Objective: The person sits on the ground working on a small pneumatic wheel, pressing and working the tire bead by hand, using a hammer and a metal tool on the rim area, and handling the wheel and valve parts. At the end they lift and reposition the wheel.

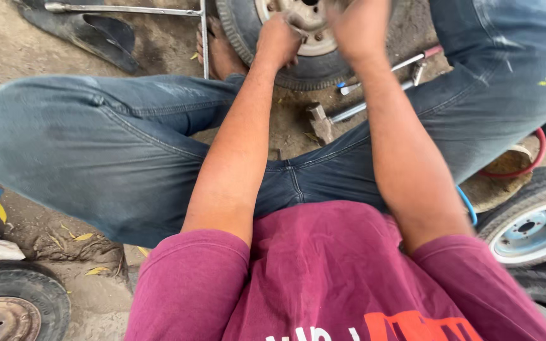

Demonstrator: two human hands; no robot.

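bare left hand [278, 39] is curled in a fist against the metal rim [311, 25] of a small wheel [298, 47]; the right hand [356, 25] is blurred beside it, its grip unclear. below them lies a hammer [323, 120]; left, a steel rod [121, 9].

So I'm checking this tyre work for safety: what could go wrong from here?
Both hands, left and right, press at the rim of the wheel; a slip could pinch fingers. A bare foot rests right beside the wheel and a metal bar, so it might get struck. Loose tools lie between the legs and could jab on shifting.
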